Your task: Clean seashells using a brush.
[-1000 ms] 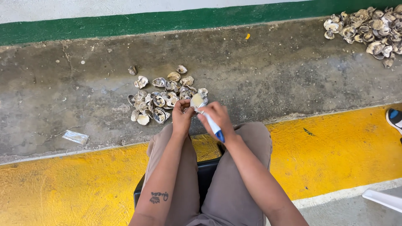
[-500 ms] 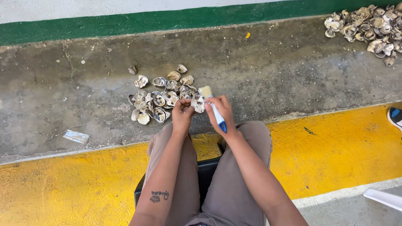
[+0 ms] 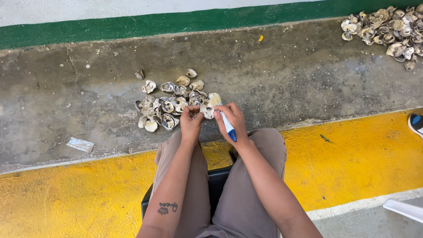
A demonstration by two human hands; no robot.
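Note:
My left hand grips a grey oyster shell above my knees. My right hand is closed on a brush with a blue and white handle, its pale bristles resting against the top of the shell. Just beyond my hands a small heap of oyster shells lies on the grey concrete floor. I sit on a dark stool with my brown trouser legs on either side.
A larger pile of shells lies at the far right near a green painted strip. A yellow painted band runs under my legs. A crumpled wrapper lies at left. A shoe tip shows at the right edge.
The brush has shifted from beside the shell up onto its top edge. Both hands stay close together over my knees.

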